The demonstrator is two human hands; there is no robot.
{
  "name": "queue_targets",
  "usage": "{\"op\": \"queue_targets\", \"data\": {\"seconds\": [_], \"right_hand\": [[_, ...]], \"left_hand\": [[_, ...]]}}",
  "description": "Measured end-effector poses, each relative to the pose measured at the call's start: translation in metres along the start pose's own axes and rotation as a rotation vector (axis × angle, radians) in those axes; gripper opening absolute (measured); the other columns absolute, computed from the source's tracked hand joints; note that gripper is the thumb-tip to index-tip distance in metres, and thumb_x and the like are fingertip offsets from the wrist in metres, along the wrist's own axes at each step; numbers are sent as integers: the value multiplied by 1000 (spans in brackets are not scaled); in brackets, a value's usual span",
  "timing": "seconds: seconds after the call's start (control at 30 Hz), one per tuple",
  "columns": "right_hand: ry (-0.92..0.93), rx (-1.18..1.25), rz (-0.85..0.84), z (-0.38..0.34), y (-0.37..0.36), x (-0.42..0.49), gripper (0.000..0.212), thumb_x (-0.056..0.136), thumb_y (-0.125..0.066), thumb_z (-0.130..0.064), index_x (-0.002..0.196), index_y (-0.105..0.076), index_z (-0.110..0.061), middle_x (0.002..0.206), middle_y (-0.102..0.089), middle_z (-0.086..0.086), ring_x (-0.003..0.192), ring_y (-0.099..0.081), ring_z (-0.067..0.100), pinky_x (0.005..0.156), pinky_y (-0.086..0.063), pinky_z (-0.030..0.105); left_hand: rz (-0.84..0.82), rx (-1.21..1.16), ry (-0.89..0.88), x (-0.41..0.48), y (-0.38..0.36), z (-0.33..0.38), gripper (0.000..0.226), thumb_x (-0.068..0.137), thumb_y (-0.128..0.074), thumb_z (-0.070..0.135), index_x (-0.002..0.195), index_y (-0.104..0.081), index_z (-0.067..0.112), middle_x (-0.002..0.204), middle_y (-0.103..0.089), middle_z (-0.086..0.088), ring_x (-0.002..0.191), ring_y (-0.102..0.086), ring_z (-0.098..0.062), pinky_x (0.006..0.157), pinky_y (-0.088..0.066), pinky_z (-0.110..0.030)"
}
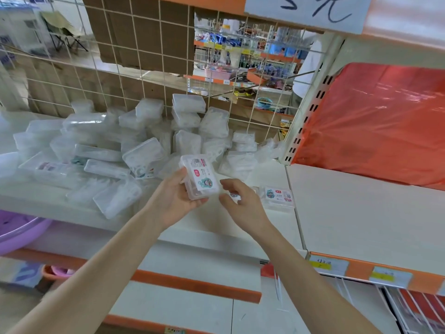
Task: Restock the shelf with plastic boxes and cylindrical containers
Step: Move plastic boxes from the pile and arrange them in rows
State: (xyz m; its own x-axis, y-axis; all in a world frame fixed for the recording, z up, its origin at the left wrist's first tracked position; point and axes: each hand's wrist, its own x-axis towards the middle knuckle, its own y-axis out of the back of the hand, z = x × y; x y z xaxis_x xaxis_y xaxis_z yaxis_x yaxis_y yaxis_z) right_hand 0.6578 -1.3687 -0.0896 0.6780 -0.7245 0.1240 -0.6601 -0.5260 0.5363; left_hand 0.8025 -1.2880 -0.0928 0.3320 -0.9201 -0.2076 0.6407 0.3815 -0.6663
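My left hand (174, 198) grips a clear plastic box with a printed label (201, 177), held tilted above the white shelf (337, 208). Just right of it is my right hand (237, 201), fingers curled, with a small labelled item under its fingertips that I cannot make out clearly. Another labelled clear box (278, 197) lies flat on the shelf to the right of that hand. A loose heap of many clear plastic boxes (134, 145) fills the back and left of the shelf. No cylindrical containers are visible.
A wire grid panel (144, 75) backed with cardboard closes the rear of the shelf. An orange plastic sheet (375, 121) covers the neighbouring bay to the right. A purple basin (19, 232) sits below at left. Price tags (382, 276) line the orange shelf edge.
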Motion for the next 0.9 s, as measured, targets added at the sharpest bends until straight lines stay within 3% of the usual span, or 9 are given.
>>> {"op": "queue_targets", "data": {"seconds": [0.13, 0.23, 0.37, 0.5, 0.57, 0.63, 0.7, 0.8, 0.9], "right_hand": [[-7, 108, 6, -8, 0, -2, 17, 91, -54, -15, 106, -58, -20, 101, -58, -16, 101, -53, 8, 86, -40, 20], [17, 109, 4, -10, 1, -4, 26, 86, -62, -20, 111, -59, -15, 100, -57, -13, 97, -52, 2, 78, -40, 14], [95, 42, 12, -10, 3, -7, 40, 73, -77, -23, 107, -57, -13, 87, -49, -23, 82, -46, -17, 70, -37, 6], [104, -10, 22, -9, 10, -5, 50, 71, -76, -15, 116, -54, -8, 94, -46, -18, 87, -47, -3, 73, -36, 5], [93, -32, 6, -6, 15, -4, 61, 70, -76, -13, 126, -50, -11, 103, -46, -16, 98, -46, 3, 76, -35, 1], [86, -57, 21, -2, 18, -3, 68, 68, -77, -12, 130, -48, -13, 111, -46, -13, 103, -45, 3, 78, -33, -2], [67, -57, 80, 2, 17, -3, 70, 66, -78, -13, 129, -48, -13, 112, -45, -11, 103, -45, 4, 77, -32, -2], [5, -50, 216, 6, 9, -3, 72, 66, -80, -20, 129, -46, -11, 112, -46, -8, 106, -46, 9, 79, -32, 6], [12, -118, 246, 8, -3, -8, 72, 69, -80, -27, 128, -43, -7, 116, -48, 4, 109, -44, 18, 85, -34, 19]], "left_hand": [[-91, 9, -24, -3, -1, -7, 50, 80, -49, 27, 126, -49, 8, 118, -62, -16, 100, -64, -31, 81, -54, -38], [-150, 13, -75, -4, 0, -11, 55, 79, -52, 24, 133, -43, 19, 125, -58, -15, 102, -63, -31, 79, -55, -39], [-223, 41, -129, -5, 2, -16, 81, 56, -87, 31, 125, -45, 40, 118, -64, -4, 99, -65, -25, 70, -55, -34], [-213, 269, -225, -4, 2, -15, 99, 55, -87, 34, 136, -31, 36, 114, -65, 4, 103, -63, -18, 75, -54, -30], [-171, 401, -268, -6, 3, -12, 95, 55, -87, 34, 133, -32, 36, 121, -59, 0, 106, -60, -16, 82, -52, -29], [-103, 511, -303, -6, 3, -11, 81, 67, -77, 16, 133, -32, 32, 128, -52, -5, 105, -58, -13, 84, -51, -26], [-41, 504, -298, -6, 1, -14, 73, 75, -61, -1, 137, -31, 23, 115, -58, -2, 94, -62, -7, 78, -51, -23], [3, 469, -207, -7, -9, -25, 64, 77, -60, 9, 136, -36, 18, 91, -68, 0, 78, -65, -10, 75, -46, -31], [19, 456, -152, -8, -22, -36, 51, 88, -55, 8, 131, -39, 29, 88, -67, -5, 76, -59, -18, 78, -46, -38]]}}
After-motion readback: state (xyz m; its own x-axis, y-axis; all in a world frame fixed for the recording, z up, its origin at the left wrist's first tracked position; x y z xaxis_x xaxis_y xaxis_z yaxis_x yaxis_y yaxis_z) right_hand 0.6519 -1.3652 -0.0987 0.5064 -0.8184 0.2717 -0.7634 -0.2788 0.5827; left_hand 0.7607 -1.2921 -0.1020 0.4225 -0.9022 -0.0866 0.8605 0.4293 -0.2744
